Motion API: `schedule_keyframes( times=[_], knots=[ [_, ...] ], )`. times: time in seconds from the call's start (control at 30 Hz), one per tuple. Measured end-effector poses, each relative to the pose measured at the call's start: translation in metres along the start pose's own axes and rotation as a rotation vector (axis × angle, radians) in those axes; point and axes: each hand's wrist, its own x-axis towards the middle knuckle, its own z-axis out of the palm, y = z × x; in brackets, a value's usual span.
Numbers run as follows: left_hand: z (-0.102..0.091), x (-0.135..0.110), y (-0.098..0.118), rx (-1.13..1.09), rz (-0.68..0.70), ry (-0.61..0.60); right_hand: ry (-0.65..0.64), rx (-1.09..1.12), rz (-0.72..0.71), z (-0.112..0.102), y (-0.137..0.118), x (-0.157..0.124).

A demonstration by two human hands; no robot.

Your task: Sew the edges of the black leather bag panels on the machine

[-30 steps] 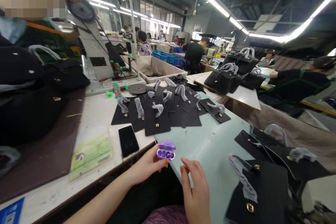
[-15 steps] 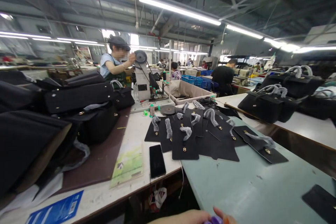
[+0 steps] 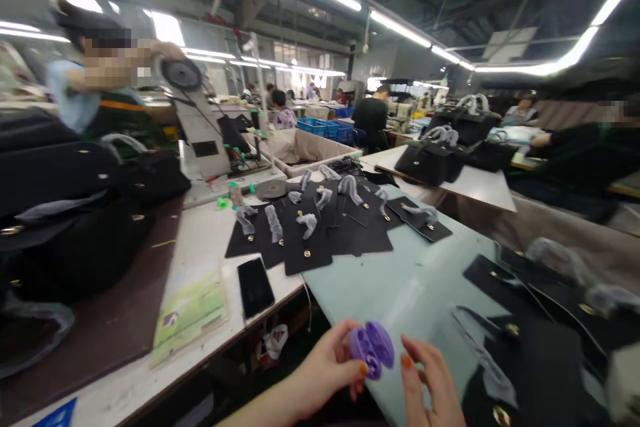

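Note:
My left hand (image 3: 333, 363) grips a small purple earbud case (image 3: 365, 350), its lid swung up, showing rounded hollows inside. Whether earbuds sit in those hollows is too blurred to tell. Just right of the case, apart from it, is my right hand (image 3: 425, 380), fingers bent and apart, with nothing visible in it. Both hands are over the near edge of a pale green tabletop (image 3: 387, 297). Beyond them lie overlapping black bag panels (image 3: 307, 263) with gold clasps and plastic-wrapped handles.
A black phone (image 3: 255, 287) and a green booklet (image 3: 193, 317) lie on the white table at left. Black bags (image 3: 75, 240) are piled at far left. More black panels (image 3: 535, 353) are close at right. A co-worker (image 3: 105, 80) touches a machine wheel (image 3: 181, 73).
The view has swung right and down. My hands have come up into view, and the purple case now shows open in my left hand, with my right hand beside it.

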Motion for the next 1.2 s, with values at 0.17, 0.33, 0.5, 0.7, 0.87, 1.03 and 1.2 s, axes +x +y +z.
schedule_keyframes(
  times=[0.17, 0.33, 0.5, 0.7, 0.87, 1.03, 1.2],
  knots=[
    [0.018, -0.011, 0.027, 0.077, 0.088, 0.124, -0.084, -0.066, -0.173, -0.017, -0.035, -0.011],
    [0.025, -0.019, 0.032, 0.114, 0.114, 0.154, -0.099, -0.104, -0.17, -0.02, -0.044, -0.015],
    [0.026, -0.022, 0.033, 0.112, 0.122, 0.156, -0.132, -0.145, -0.213, -0.019, -0.045, -0.013],
    [0.028, -0.018, 0.035, 0.087, 0.086, 0.215, -0.077, -0.148, -0.214, -0.023, -0.051, -0.011],
    [0.027, -0.018, 0.034, 0.1, 0.109, 0.18, -0.078, -0.172, -0.208, -0.025, -0.051, -0.013],
    [0.026, -0.02, 0.032, 0.095, 0.124, 0.153, -0.097, -0.208, -0.23, -0.023, -0.049, -0.014],
    [0.018, -0.021, 0.027, 0.088, 0.134, 0.055, 0.001, -0.176, -0.245, -0.03, -0.051, -0.013]
  ],
)
